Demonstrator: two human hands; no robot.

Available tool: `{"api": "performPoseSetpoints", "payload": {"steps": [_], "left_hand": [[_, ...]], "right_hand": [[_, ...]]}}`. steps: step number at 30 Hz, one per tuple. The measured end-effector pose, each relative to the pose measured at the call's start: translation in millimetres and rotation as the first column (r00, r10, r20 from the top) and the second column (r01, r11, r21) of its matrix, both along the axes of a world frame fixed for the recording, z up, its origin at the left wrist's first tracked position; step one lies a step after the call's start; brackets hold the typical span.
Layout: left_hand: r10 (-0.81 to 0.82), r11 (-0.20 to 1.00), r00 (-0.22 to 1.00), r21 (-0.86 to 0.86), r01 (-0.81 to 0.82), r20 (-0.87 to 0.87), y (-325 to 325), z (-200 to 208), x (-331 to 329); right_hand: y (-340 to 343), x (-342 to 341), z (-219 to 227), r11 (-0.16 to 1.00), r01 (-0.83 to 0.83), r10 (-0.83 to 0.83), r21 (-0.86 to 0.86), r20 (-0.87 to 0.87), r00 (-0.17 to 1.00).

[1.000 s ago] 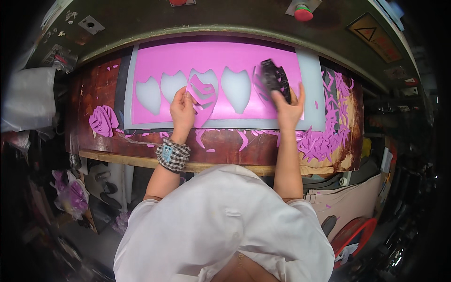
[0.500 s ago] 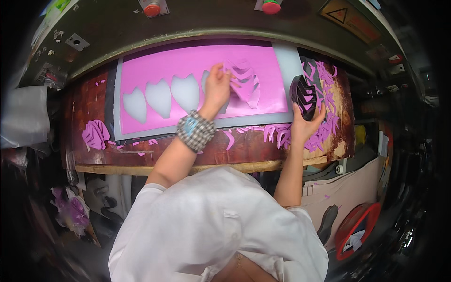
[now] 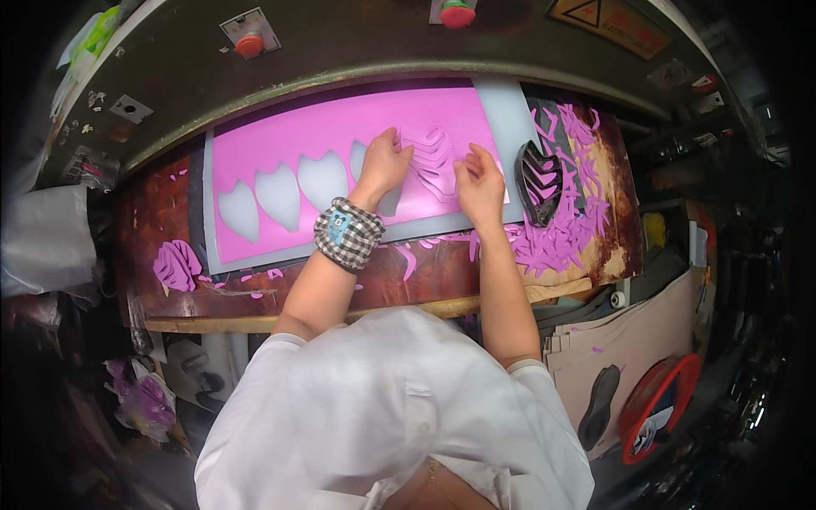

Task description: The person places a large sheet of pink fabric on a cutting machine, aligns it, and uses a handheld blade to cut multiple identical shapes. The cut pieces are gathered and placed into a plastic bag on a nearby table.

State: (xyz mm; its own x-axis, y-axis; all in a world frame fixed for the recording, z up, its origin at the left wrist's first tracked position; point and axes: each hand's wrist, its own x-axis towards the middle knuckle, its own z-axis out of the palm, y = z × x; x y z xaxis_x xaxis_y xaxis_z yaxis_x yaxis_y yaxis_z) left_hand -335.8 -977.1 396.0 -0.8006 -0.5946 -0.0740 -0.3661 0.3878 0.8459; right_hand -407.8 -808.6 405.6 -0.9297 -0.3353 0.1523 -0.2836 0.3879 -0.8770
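Note:
A pink foam-like sheet [image 3: 289, 127] lies on a pale board, with several shield-shaped holes in a row. My left hand [image 3: 384, 166], a checked cuff on its wrist, pinches the left edge of a slitted pink cut piece [image 3: 432, 166] over the sheet. Just right of that piece is my right hand [image 3: 481, 185], fingers curled, thumb and fingertips apart and nothing seen between them. A black cutting die [image 3: 541, 183] with curved inner blades rests at the board's right end, apart from both hands.
Pink offcut strips [image 3: 565, 229] heap around the die's right side. A stack of pink cut pieces [image 3: 177, 265] sits at the bench's left. The dark green machine beam [image 3: 340, 42] spans the far side, with red buttons. A red-rimmed bin [image 3: 629, 425] stands below right.
My right hand has let go of the black die and moved left toward the slitted piece. The piece, raised and tilted before, now looks flatter beside my left hand.

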Motion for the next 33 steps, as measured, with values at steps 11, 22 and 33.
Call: {"api": "performPoseSetpoints", "payload": {"steps": [11,22,33], "left_hand": [[0.053,0.866,0.997,0.499,-0.022,-0.047,-10,-7,-2],[-0.011,0.762,0.961,0.620,0.188,-0.277,-16,39,158],[0.864,0.466,0.497,-0.253,-0.848,-0.074,-230,-13,433]], "right_hand": [[-30,-14,-2,0.989,-0.114,0.077,0.090,0.344,0.936],[72,100,50,0.933,-0.354,0.357,0.069,-0.038,0.933],[143,-29,-17,0.753,0.325,0.081,0.572,-0.570,0.817]]}}
